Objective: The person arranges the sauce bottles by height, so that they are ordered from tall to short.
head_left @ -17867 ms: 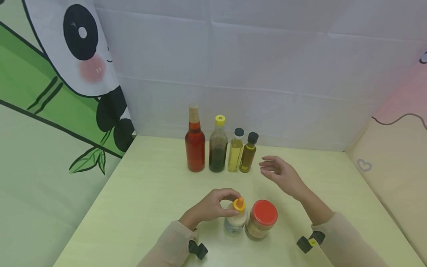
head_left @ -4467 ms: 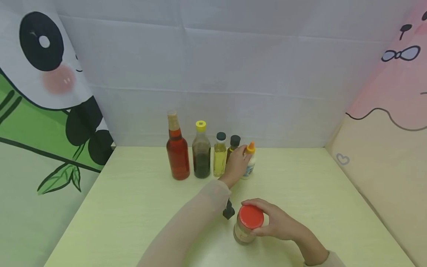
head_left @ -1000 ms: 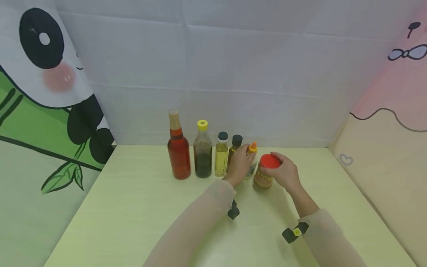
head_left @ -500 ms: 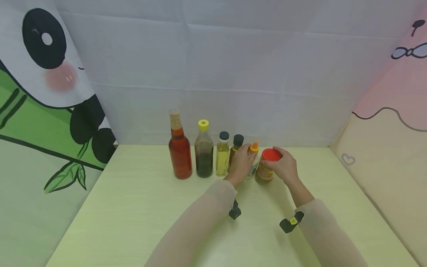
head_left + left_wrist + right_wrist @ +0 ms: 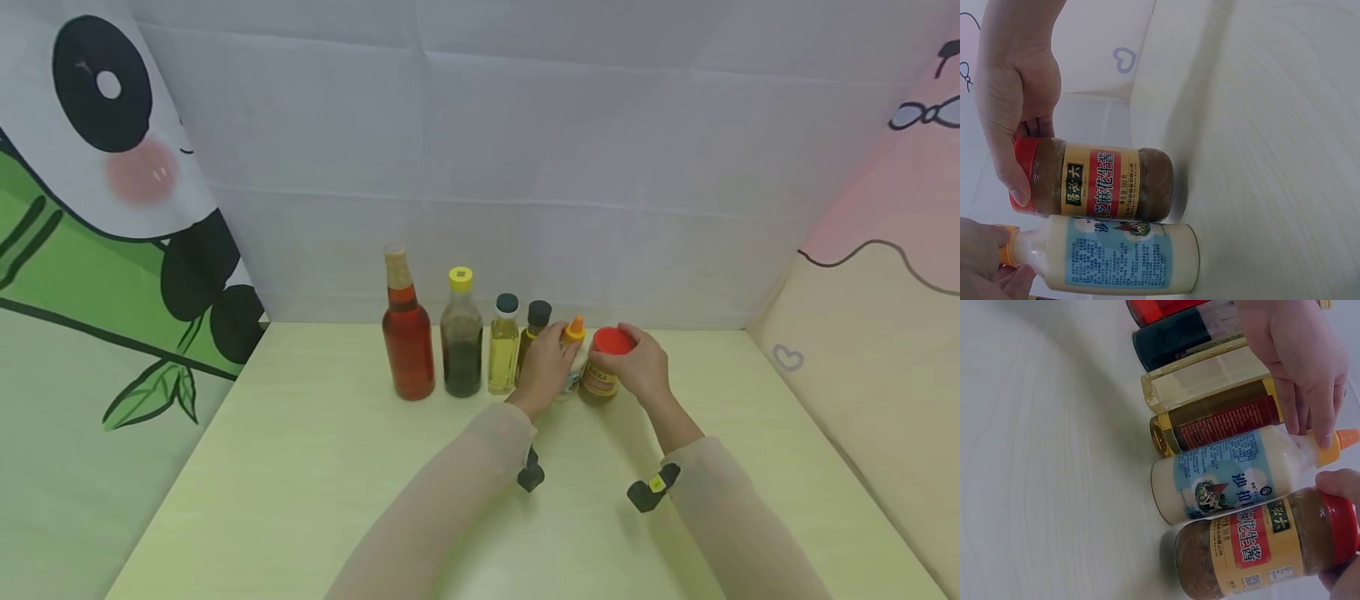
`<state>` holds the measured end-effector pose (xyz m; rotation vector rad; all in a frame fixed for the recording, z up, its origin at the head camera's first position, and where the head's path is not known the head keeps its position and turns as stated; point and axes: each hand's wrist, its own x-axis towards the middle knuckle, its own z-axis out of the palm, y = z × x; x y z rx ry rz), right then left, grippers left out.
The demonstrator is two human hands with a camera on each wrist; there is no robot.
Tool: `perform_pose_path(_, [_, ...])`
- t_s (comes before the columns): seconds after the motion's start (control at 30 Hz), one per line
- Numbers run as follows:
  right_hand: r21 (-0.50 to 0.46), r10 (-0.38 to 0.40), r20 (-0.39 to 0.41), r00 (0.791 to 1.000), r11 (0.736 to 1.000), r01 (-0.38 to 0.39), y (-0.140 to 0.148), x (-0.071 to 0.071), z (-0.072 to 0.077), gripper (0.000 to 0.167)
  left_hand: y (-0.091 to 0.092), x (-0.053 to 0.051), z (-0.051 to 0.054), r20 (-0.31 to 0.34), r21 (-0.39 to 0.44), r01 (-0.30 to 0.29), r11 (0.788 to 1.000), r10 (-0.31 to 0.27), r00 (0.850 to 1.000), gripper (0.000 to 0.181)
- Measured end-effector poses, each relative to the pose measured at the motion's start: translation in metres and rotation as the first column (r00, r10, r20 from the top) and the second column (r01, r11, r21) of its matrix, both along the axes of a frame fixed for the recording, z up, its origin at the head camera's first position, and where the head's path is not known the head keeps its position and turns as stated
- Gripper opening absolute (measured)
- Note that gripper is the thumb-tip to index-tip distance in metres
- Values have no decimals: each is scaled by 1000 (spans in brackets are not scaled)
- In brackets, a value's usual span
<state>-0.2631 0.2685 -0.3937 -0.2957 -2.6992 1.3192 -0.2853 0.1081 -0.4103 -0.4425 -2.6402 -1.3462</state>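
Observation:
In the head view my left hand point(image 5: 546, 371) pinches the orange cap of a white squeeze bottle of salad dressing point(image 5: 1222, 469), which has a blue label. Just right of it, my right hand point(image 5: 641, 362) grips the red lid of a jar of peanut butter point(image 5: 1100, 181), thumb and fingers on opposite sides. Bottle and jar are side by side and look to be touching in the left wrist view. Whether the jar's base rests fully on the table is hard to tell. My left hand partly hides a small dark-capped oil bottle point(image 5: 1222, 422) in the head view.
Leftward along the row stand a pale oil bottle point(image 5: 503, 354), a dark-liquid bottle with a yellow cap point(image 5: 461, 354) and a tall red bottle point(image 5: 409, 354). Behind the light table point(image 5: 300, 467) hangs a white cloth point(image 5: 525, 125); printed cloths flank both sides.
My right hand has brought the peanut butter jar from the table's front back to the row, lately edging it closer to the dressing. My left hand stays on the dressing bottle's cap.

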Motion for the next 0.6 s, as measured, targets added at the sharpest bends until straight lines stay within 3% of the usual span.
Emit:
perform_pose_path(0.4, [-5,-2,6,1000,1000,2,1,-5,-5,80,-1,3,1,-54,-16,4,1000,-5,999,35])
perform_pose_path(0.6, [-13,-7,33,999,1000,8,1,-4,-7,81,-1,4,2,-42,-24,4,1000,-5,999,37])
